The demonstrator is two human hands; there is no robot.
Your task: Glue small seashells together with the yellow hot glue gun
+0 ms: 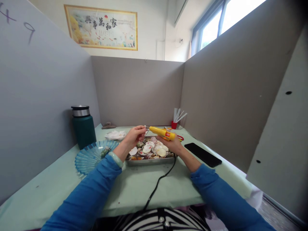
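At centre frame, the right hand [172, 144] is wrapped around a yellow glue gun [161, 132], nozzle pointing left. The left hand [134, 135] has fingertips pinched together at the nozzle tip; what they pinch is too small to tell. Both are above a metal tray [150, 161] of shells [150, 149]. A black cord [157, 184] runs toward the lower edge. A blue glass plate [90, 157] lies left of the tray, a black phone [202, 154] right.
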